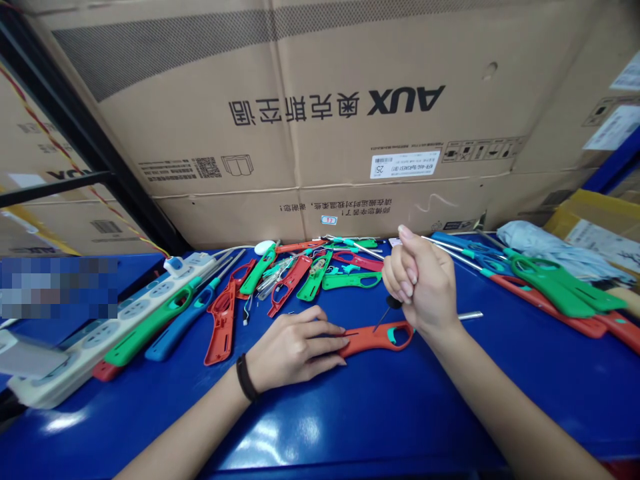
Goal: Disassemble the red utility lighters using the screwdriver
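Observation:
An orange-red long-necked lighter [373, 339] lies flat on the blue table, its finger loop and green trigger toward the right. My left hand [297, 347], with a dark band at the wrist, grips the lighter's left end and presses it to the table. In my right hand [423, 280], closed in a fist above the loop end, is a screwdriver [393, 303]. Its thin shaft slants down and its tip meets the upper face of the lighter. Most of the screwdriver's handle is hidden by the fingers. The lighter's metal tube [470, 315] shows past my right wrist.
Opened red and green lighter shells [290, 285] and small parts lie behind my hands. A white power strip [145, 310] with green and blue lighters beside it runs along the left. More lighters [565, 287] pile up at right, near a yellow-taped box [595, 220]. A large carton [320, 60] stands behind.

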`<state>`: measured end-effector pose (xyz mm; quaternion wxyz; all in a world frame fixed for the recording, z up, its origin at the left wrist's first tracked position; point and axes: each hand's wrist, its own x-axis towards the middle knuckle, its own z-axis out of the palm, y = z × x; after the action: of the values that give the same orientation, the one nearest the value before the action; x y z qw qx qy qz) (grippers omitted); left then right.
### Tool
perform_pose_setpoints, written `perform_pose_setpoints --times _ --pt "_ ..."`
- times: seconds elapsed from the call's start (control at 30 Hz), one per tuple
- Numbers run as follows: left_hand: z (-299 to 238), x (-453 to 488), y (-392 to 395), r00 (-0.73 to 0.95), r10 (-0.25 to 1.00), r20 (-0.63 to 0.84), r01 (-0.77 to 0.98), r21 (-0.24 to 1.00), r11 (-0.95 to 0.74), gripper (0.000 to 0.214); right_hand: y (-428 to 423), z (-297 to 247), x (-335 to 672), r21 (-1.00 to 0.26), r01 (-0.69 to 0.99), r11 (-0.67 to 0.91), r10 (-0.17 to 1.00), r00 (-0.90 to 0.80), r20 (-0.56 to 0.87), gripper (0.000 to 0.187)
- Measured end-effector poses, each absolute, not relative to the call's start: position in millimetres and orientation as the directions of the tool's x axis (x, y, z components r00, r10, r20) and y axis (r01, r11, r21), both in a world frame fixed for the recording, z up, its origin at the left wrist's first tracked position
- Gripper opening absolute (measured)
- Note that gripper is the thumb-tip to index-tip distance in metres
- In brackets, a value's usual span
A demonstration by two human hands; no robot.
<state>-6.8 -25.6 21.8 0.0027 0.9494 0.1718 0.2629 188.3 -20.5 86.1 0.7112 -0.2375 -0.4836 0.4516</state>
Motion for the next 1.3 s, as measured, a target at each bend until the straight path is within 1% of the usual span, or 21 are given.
perform_pose_setpoints --times 0.1,0.23,0.4,0.53,0.63,0.73,0.87,1.07,1.3 --pt "21 -8 -25 0.814 0.324 0.483 0.328 0.079 -0.941 0.022 -20 86 189 -0.77 -0.423 0.478 0.872 0.124 0.473 0.049" --pt "20 -8 -24 0.806 0.377 0.456 0.353 0.141 -0.925 0.031 -21 86 188 -0.764 -0.445 0.467 0.876 0.114 0.47 0.048" --pt "20 -8 -23 0.796 0.424 0.431 0.373 0.202 -0.905 0.033 -22 89 184 -0.76 -0.46 0.46 0.877 0.102 0.469 0.048" --pt "18 -7 -21 0.75 0.507 0.426 0.433 0.263 -0.862 0.044 -22 91 175 -0.755 -0.455 0.473 0.867 0.085 0.492 0.049" --pt "17 -6 -20 0.725 0.553 0.411 0.473 0.286 -0.833 0.043 -21 91 164 -0.758 -0.445 0.477 0.857 0.044 0.513 0.049" --pt "16 -6 -18 0.727 0.555 0.404 0.472 0.292 -0.832 0.038 -21 89 152 -0.784 -0.42 0.458 0.861 -0.012 0.509 0.049" --pt "15 -6 -18 0.736 0.546 0.401 0.463 0.29 -0.837 0.037 -21 87 143 -0.796 -0.41 0.446 0.859 -0.055 0.51 0.049" --pt "15 -6 -19 0.742 0.55 0.383 0.47 0.289 -0.834 0.034 -18 84 139 -0.797 -0.413 0.44 0.859 -0.067 0.508 0.049" --pt "15 -7 -19 0.76 0.53 0.376 0.473 0.239 -0.848 0.033 -14 80 136 -0.812 -0.402 0.422 0.867 -0.082 0.491 0.05"
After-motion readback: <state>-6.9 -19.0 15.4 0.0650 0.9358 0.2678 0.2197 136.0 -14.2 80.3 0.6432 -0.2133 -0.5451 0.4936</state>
